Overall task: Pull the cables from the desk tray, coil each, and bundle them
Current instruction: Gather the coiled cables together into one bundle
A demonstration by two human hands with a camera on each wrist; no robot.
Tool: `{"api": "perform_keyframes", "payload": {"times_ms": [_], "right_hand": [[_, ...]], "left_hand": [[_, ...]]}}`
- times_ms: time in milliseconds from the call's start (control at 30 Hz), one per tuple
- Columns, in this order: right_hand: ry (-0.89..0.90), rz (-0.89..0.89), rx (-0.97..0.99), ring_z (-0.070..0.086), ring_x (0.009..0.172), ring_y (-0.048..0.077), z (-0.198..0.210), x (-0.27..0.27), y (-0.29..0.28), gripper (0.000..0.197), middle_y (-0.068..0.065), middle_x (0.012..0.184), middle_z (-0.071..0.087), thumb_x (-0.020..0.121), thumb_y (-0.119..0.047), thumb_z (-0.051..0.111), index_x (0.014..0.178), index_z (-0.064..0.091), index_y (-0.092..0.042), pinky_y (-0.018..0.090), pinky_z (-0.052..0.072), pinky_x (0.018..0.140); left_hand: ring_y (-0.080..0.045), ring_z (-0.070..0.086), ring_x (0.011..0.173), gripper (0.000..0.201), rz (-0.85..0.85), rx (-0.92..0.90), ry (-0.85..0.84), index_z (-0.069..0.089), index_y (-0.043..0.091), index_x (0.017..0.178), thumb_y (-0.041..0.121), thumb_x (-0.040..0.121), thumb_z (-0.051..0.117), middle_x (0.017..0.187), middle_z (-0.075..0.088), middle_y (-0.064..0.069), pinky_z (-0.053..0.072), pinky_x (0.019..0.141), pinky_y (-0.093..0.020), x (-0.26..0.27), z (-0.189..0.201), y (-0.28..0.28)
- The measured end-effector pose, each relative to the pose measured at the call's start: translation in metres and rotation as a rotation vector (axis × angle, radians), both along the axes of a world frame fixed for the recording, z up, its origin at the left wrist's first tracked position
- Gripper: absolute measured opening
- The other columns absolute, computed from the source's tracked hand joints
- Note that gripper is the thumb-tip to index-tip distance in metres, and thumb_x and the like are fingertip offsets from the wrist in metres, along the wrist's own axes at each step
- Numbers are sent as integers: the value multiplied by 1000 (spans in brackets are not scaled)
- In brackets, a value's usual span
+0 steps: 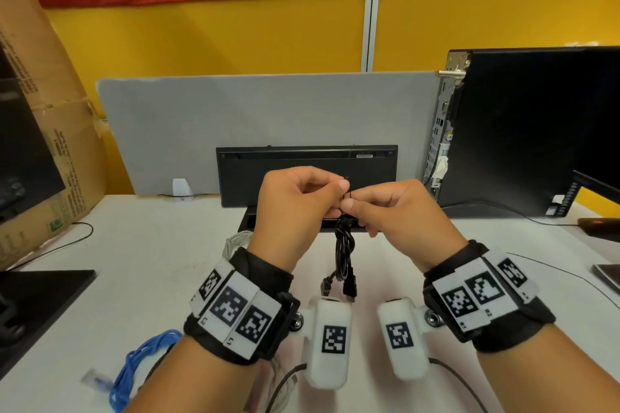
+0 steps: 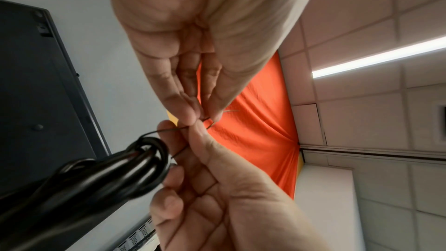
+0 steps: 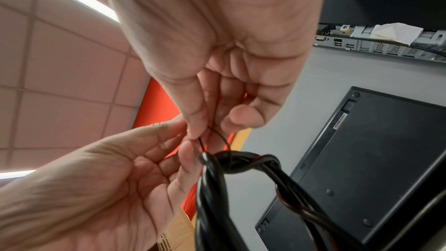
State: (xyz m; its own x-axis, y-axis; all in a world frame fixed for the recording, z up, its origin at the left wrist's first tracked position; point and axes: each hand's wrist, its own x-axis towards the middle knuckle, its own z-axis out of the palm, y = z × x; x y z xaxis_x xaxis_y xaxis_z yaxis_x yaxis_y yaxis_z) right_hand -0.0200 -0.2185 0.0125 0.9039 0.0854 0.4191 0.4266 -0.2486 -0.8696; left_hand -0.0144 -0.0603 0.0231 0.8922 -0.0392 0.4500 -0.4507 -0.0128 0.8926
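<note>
A coiled black cable (image 1: 345,250) hangs in the air over the desk, its plugs dangling at the bottom. A thin black tie (image 2: 169,130) loops round the coil's top. My left hand (image 1: 337,196) and right hand (image 1: 354,211) meet just above the coil, and each pinches an end of the tie between thumb and fingers. In the left wrist view the left hand (image 2: 202,117) pinches from above and the right hand (image 2: 193,134) from below. The right wrist view shows the tie (image 3: 223,138) running down onto the black cable (image 3: 241,163).
A blue cable (image 1: 144,365) lies at the near left and a white cable (image 1: 235,241) behind my left wrist. A black keyboard (image 1: 307,174) leans on the grey divider (image 1: 268,117), with a black tray (image 1: 247,222) below it. A PC tower (image 1: 536,131) stands right, a cardboard box (image 1: 43,111) left.
</note>
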Motion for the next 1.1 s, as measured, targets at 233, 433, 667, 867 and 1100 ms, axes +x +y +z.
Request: {"api": "perform_keyframes", "payload": {"times_ms": [233,433,667,867,1100], "right_hand": [[2,-29,47,54,55,10,1,-7,2,8,1,67,72,84,-17,73,83,80,-19,21,47,52],[57,-48,-29,53,59,19,-4,-25,2,7,-1,72,75,81,-23,75,77,80,-20,24,50,56],[97,-72,-132,55,54,4,-16,-55,5,15,-8,79,76,82,-22,75,68,78,-18,19,51,53],[84,-112,-195,58,52,-6,-15,-77,10,17,-10,75,75,84,-22,74,68,77,-18,14,47,52],[81,-145,-280,55,47,-11,-11,-92,18,20,-11,72,72,85,-22,72,67,76,-15,8,39,51]], "left_hand": [[-15,69,63,7,-20,-34,71,73,5,82,5,87,68,71,71,-12,58,62,-26,-7,2,2],[-8,67,60,9,25,289,173,74,12,81,13,86,67,69,73,0,56,59,-24,-23,6,21],[-14,67,69,21,20,976,332,73,7,85,28,87,70,79,74,-3,58,66,-29,-45,-1,53],[-16,61,56,35,-49,1505,397,66,11,61,41,75,78,55,66,3,52,59,-26,-69,-22,52],[-17,59,63,43,-110,1830,419,58,12,69,45,64,85,66,60,1,47,54,-24,-82,-47,34]]}}
